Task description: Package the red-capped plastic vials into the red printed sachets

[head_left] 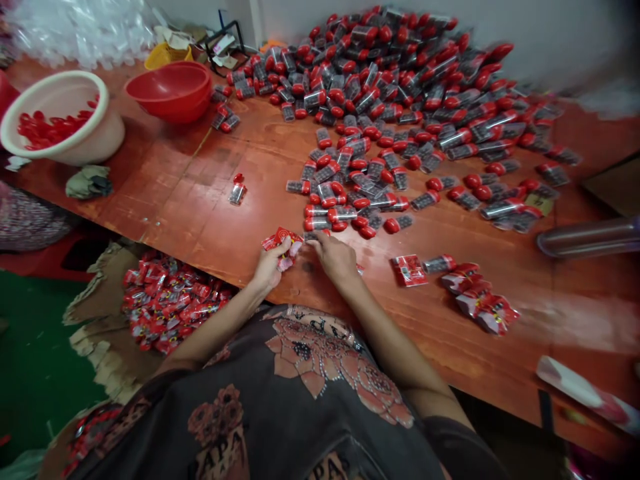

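My left hand [270,265] is closed on a red printed wrapper [283,239] with pink and yellow parts, just above the table's near edge. Beside it, my right hand [336,259] has its fingers bent around the end of a small clear bottle with a red cap [316,235]; the fingers partly hide it. Beyond both hands spreads a large heap of such red-capped bottles [360,93], dark inside. To the right lie a flat stack of red wrappers [410,270], a single bottle [439,264] and several wrapped red packs [483,300].
A cardboard box of wrapped red packs [167,300] stands below the table's edge at left. On the table [165,180] are a white tub [107,130] of red caps, a red bowl [170,93], a cloth [89,182] and a clear tube [590,237].
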Motion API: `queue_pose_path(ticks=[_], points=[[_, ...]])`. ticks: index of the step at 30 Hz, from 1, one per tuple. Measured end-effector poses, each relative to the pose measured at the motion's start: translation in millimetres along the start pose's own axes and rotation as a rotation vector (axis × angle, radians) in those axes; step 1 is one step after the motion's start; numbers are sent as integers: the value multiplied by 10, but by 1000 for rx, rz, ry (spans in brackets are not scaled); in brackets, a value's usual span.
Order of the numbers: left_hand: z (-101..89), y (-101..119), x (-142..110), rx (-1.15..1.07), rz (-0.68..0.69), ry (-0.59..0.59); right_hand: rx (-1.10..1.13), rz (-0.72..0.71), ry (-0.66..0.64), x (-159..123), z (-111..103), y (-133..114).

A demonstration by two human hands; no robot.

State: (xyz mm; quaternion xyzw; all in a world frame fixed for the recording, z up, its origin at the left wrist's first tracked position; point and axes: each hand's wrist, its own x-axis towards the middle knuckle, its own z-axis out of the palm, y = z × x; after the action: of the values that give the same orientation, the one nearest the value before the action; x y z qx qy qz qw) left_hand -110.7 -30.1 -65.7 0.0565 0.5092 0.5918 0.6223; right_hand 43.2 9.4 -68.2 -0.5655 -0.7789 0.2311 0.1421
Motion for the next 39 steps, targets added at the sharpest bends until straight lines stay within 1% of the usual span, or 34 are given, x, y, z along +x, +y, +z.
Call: queue_pose_path(ticks=[2, 4, 7, 10, 12, 13, 15, 17, 19, 21, 24, 28, 33, 36, 39], points=[[-6, 48, 31, -25, -21, -1, -146, 18, -21, 61, 23, -91], [-9, 86, 56, -49, -23, 24, -190, 19, -12, 78, 58, -159], [-10, 125, 69, -78, -19, 76, -143, 9, 2, 57, 113, -162], [7, 132, 65, -99, -27, 84, -72, 1, -24, 20, 130, -69], [27, 116, 69, -123, -29, 99, 19, 11, -27, -26, 101, -1], [40, 104, 75, -139, -35, 112, 87, 12, -8, -61, 73, 25], [67, 77, 94, -171, -54, 135, 265, -2, 62, -160, -5, 49], [101, 49, 116, -193, -77, 122, 450, -26, 123, -291, -94, 34], [149, 21, 130, -207, -93, 87, 597, -47, 117, -427, -171, -12], [212, -7, 133, -211, -100, 80, 647, -78, 90, -538, -218, -67], [321, -45, 115, -196, -101, 94, 558, -112, 110, -619, -225, -119], [415, -57, 64, -166, -96, 33, 428, -83, 157, -618, -192, -108], [403, -43, 2, -95, -89, -22, 319, -54, 201, -613, -201, -79], [381, -39, -15, -36, -81, -4, 310, -29, 240, -619, -233, -71], [369, -33, -13, -24, -59, 28, 328, 2, 270, -640, -268, -67]])
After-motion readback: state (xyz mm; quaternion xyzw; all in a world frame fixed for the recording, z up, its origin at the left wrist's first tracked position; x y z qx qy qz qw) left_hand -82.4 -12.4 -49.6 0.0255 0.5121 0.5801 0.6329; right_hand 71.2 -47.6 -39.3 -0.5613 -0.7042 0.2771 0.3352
